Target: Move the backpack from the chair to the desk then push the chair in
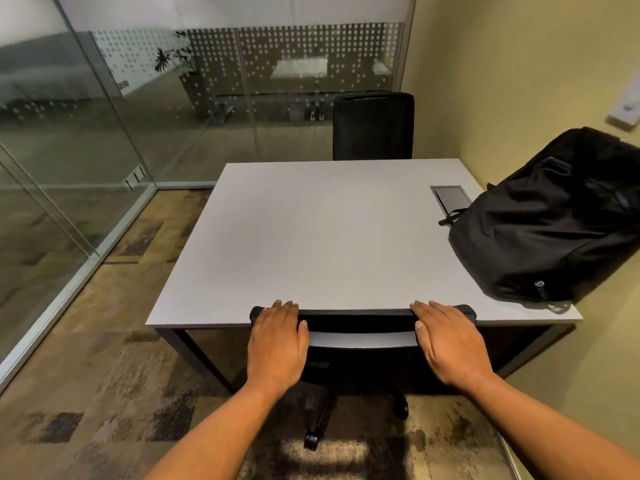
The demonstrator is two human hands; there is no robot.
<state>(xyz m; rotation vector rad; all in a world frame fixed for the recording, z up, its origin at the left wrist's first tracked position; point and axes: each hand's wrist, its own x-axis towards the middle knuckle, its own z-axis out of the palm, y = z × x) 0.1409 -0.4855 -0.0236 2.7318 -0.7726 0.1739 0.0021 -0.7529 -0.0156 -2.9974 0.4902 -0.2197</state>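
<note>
Left hand, lower centre of frame: palm down on the top edge of the black mesh-backed office chair, fingers draped over the left corner of the backrest, thumb on the near side. Grip wraps the backrest edge, loosely closed on it.

Right hand, lower centre-right: same posture on the right corner of the backrest, fingers over the top, thumb tucked inward. Grip likewise closed on the backrest edge. Both forearms bare, running in from the bottom of the frame.

Chair backrest top sits against the near edge of the pale grey rectangular worktop; seat under the worktop, mostly hidden. One black castor shows on the mottled brown carpet below.

Black fabric backpack lies on its side at the right of the worktop, middle right of frame, leaning against the yellow-green wall. A loose strap trails left from it toward a grey rectangular cable hatch set in the worktop, which the bag partly overlaps.

Second black chair at the far side of the worktop, upper centre. Glass partition with dotted frosting across upper left and centre.
</note>
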